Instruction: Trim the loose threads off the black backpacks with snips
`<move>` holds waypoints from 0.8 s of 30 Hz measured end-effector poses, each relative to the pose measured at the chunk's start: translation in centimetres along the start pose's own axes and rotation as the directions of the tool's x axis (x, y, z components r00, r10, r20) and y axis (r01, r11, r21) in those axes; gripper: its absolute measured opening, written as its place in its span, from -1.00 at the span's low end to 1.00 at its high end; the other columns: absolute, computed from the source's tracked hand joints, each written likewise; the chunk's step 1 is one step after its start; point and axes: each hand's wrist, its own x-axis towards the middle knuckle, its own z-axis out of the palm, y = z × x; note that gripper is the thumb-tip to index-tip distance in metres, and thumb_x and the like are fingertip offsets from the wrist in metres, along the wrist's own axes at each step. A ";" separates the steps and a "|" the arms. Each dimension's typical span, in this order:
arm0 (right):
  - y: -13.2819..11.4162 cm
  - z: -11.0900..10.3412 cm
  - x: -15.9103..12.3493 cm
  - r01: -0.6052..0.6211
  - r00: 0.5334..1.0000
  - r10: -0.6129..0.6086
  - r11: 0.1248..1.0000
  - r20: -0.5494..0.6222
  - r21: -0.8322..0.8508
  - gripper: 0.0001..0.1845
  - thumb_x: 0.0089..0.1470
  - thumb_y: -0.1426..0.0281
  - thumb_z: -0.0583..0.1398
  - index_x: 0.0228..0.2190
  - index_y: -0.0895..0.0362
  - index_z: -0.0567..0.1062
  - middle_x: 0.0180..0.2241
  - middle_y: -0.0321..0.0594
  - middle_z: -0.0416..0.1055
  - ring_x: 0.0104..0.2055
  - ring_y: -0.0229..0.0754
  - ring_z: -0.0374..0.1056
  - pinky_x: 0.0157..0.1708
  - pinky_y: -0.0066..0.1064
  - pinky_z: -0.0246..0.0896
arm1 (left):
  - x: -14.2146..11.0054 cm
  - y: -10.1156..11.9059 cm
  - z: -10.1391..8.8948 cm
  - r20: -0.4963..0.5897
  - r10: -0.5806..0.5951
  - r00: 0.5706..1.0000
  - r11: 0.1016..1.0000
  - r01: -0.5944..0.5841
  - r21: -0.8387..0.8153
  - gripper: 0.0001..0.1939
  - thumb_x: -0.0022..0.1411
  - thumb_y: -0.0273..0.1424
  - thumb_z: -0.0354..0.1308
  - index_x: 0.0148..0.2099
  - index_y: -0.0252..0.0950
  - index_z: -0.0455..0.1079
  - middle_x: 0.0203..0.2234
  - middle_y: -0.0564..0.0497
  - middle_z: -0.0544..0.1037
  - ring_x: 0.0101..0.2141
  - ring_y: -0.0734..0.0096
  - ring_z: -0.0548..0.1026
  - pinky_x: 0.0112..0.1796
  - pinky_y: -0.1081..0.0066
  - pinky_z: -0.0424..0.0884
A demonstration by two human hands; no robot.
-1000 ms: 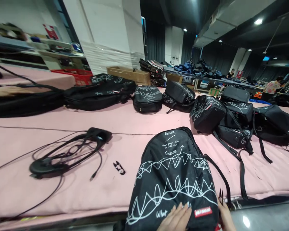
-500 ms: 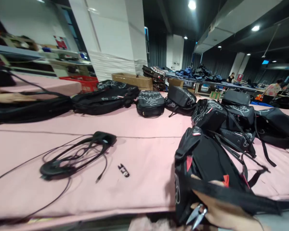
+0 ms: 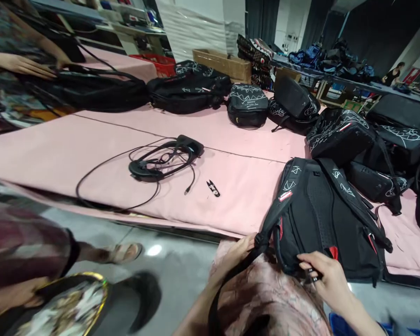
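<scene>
Here's the bag (image 3: pixel 322 210) back-side up at the table's (image 3: pixel 245 200) near right edge, looking whole but mid-work, right hand (image 3: pixel 329 275) wrapped round the snips (image 3: pixel 313 275), left hand (image 3: pixel 243 247) at the strap (image 3: pixel 270 221), its grip impossible to tell.

Bright table (image 3: pixel 245 191), dimmer beyond
Floor (image 3: pixel 185 266) before it glares (a white patch); clothing (image 3: pixel 23 252) below its left end blurs.

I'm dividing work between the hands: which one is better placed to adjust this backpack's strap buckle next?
Probably the left hand: its fingertips are right beside the strap buckle. The right hand is farther off, near the lower edge of the backpack, and holds a small dark tool.
</scene>
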 end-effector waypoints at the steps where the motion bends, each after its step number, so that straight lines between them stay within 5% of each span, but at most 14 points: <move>1: 0.0 -0.1 0.1 -0.028 0.999 0.029 0.999 -0.023 0.022 -0.65 0.04 0.54 -0.02 -0.16 0.14 0.43 -0.30 -0.14 0.42 -0.26 -0.20 0.37 -0.29 -0.43 0.26 | 0.3 -0.1 0.3 0.062 -0.063 0.996 0.985 0.072 -0.155 -0.69 0.25 -0.33 -0.14 -0.21 -0.29 0.42 -0.37 0.04 0.52 -0.29 0.47 0.46 -0.28 0.47 0.39; 2: 0.0 -0.2 0.3 -0.053 0.998 0.055 0.998 -0.041 0.044 -0.64 0.03 0.55 -0.02 -0.16 0.14 0.42 -0.32 -0.14 0.42 -0.27 -0.20 0.36 -0.30 -0.43 0.26 | 0.6 -0.1 0.6 0.146 -0.146 0.978 0.915 0.190 -0.356 -0.71 0.23 -0.34 -0.11 -0.18 -0.33 0.41 -0.33 0.00 0.52 -0.26 0.44 0.46 -0.25 0.45 0.39; 4: -0.2 -0.1 0.6 -0.091 0.993 0.097 0.992 -0.061 0.089 -0.67 0.03 0.54 0.00 -0.19 0.13 0.43 -0.32 -0.15 0.40 -0.27 -0.19 0.35 -0.29 -0.43 0.25 | 1.0 0.3 1.0 0.331 -0.283 0.900 0.582 0.436 -0.686 -0.72 0.15 -0.37 0.01 -0.14 -0.41 0.36 -0.27 -0.09 0.49 -0.19 0.37 0.43 -0.17 0.38 0.35; 6: -0.4 0.1 0.9 -0.128 0.989 0.137 0.982 -0.058 0.137 -0.73 0.04 0.48 0.04 -0.22 0.12 0.45 -0.31 -0.15 0.40 -0.28 -0.19 0.35 -0.30 -0.43 0.25 | 1.1 1.0 1.0 0.420 -0.346 0.839 0.289 0.521 -0.803 -0.68 0.01 -0.40 0.15 -0.16 -0.42 0.32 -0.25 -0.12 0.46 -0.19 0.34 0.42 -0.14 0.36 0.31; 12: 0.4 0.7 1.6 -0.310 0.937 0.349 0.859 -0.024 0.408 -0.60 -0.07 0.20 0.20 -0.19 0.15 0.47 -0.15 -0.12 0.38 -0.17 -0.13 0.34 -0.26 -0.48 0.28 | 2.3 5.2 0.3 0.358 -0.435 0.826 0.196 0.476 -0.857 -0.54 -0.26 -0.37 0.34 -0.27 -0.36 0.27 -0.44 0.03 0.39 -0.39 0.50 0.36 -0.30 0.44 0.28; 16: 0.8 0.8 3.0 -0.453 0.855 0.517 0.780 -0.037 0.432 -0.41 -0.26 0.16 0.31 -0.16 0.19 0.45 -0.26 -0.13 0.42 -0.31 -0.18 0.35 -0.36 -0.52 0.28 | 3.4 7.1 0.1 0.352 -0.367 0.861 0.152 0.429 -0.891 -0.49 -0.28 -0.37 0.36 -0.22 -0.33 0.28 -0.39 0.04 0.36 -0.33 0.52 0.33 -0.25 0.46 0.22; 20: -1.7 1.7 4.1 -0.363 0.883 0.455 0.817 -0.114 0.448 -0.50 -0.31 0.21 0.32 -0.28 0.21 0.45 -0.43 -0.21 0.36 -0.45 -0.25 0.28 -0.42 -0.49 0.26 | 2.8 7.8 -1.4 0.357 -0.389 0.849 0.185 0.452 -0.873 -0.68 0.02 -0.31 0.17 -0.17 -0.35 0.31 -0.38 0.00 0.40 -0.34 0.51 0.36 -0.24 0.46 0.23; 24: -3.8 2.5 5.2 -0.257 0.915 0.373 0.831 -0.152 0.493 -0.72 -0.19 0.29 0.26 -0.41 0.18 0.40 -0.49 -0.27 0.29 -0.46 -0.27 0.24 -0.41 -0.46 0.23 | 3.1 7.2 -1.9 0.378 -0.494 0.783 0.279 0.554 -0.784 -0.77 0.05 -0.39 0.09 -0.19 -0.33 0.34 -0.31 -0.03 0.44 -0.27 0.45 0.39 -0.21 0.46 0.27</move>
